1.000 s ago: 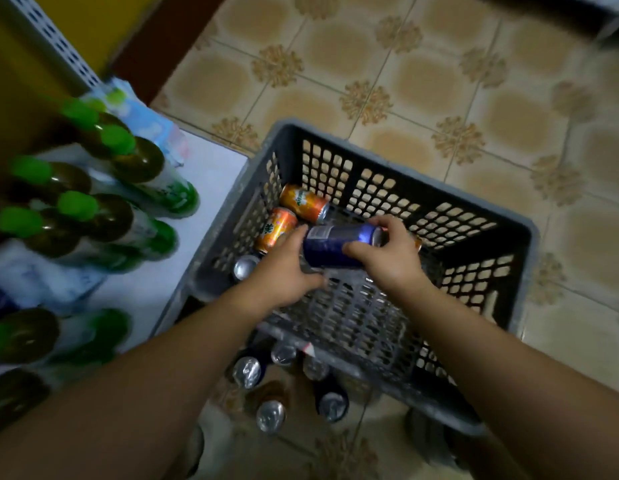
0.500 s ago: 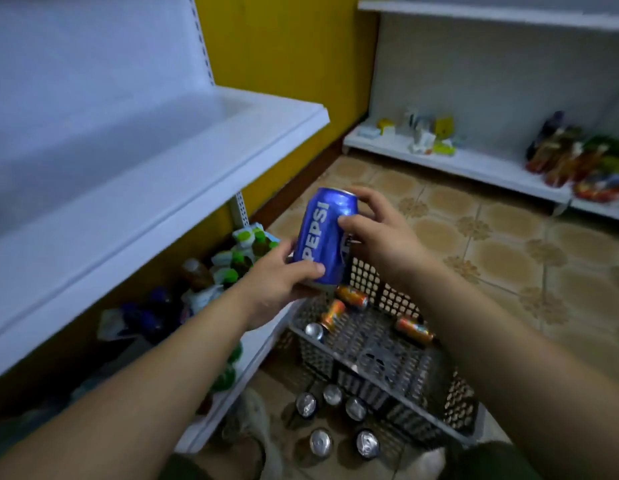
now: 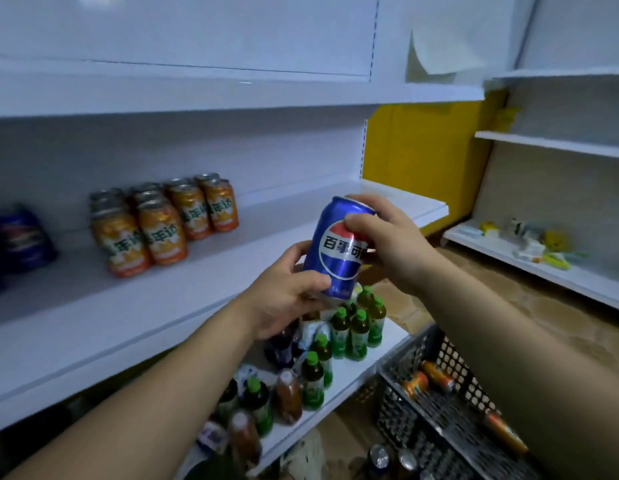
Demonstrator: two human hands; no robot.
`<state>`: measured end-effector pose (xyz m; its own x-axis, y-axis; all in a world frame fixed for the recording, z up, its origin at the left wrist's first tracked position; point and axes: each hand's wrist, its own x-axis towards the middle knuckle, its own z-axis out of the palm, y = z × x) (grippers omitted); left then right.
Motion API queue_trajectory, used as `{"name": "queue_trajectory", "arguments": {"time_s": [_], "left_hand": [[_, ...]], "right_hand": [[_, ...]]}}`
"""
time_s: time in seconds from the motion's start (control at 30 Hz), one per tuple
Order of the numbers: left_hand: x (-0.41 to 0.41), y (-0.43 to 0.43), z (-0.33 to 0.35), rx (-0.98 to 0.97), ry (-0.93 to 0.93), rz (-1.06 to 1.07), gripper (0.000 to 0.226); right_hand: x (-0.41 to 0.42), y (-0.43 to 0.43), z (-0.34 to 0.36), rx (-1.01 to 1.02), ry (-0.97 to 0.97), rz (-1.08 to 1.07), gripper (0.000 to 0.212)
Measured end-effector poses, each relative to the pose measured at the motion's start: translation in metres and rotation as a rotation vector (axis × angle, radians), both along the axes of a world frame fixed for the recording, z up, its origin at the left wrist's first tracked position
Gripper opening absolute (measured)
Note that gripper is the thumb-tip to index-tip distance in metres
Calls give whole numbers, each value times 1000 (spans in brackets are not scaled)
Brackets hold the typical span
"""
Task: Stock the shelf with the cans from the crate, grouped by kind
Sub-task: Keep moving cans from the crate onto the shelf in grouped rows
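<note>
head view. item: blue pepsi can, being held upright in the air before the middle shelf. left hand grip is wrapping its base; right hand grip is pinching its upper half. label is showing the pepsi globe with chinese characters. orange cans, chinese script, are standing grouped. advice: placing it by the blurred dark blue items far left, likely the same kind, logo outward.
</note>
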<state>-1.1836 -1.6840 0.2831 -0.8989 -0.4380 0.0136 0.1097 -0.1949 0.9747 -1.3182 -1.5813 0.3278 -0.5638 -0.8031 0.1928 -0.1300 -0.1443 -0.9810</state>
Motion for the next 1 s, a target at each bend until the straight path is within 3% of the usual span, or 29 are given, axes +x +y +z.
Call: {"name": "queue_trajectory", "arguments": {"time_s": [0.13, 0.37, 0.57, 0.67, 0.73, 1.0], "left_hand": [[57, -17, 12, -181, -77, 179, 42], [178, -73, 14, -463, -379, 441, 53], [291, -129, -6, -693, -848, 682, 56], [336, -149, -18, -900, -1215, 675, 69], [352, -156, -25, -929, -1394, 623, 75], [357, -167, -37, -907, -1426, 644, 80]], "right_hand": [[55, -36, 10, 1, 117, 32, 35], [147, -114, 9, 3, 155, 234, 46], [211, -171, -8, 57, 209, 355, 56], [234, -195, -17, 85, 233, 386, 56], [247, -209, -21, 86, 235, 412, 54], [282, -269, -27, 33, 376, 462, 51]]}}
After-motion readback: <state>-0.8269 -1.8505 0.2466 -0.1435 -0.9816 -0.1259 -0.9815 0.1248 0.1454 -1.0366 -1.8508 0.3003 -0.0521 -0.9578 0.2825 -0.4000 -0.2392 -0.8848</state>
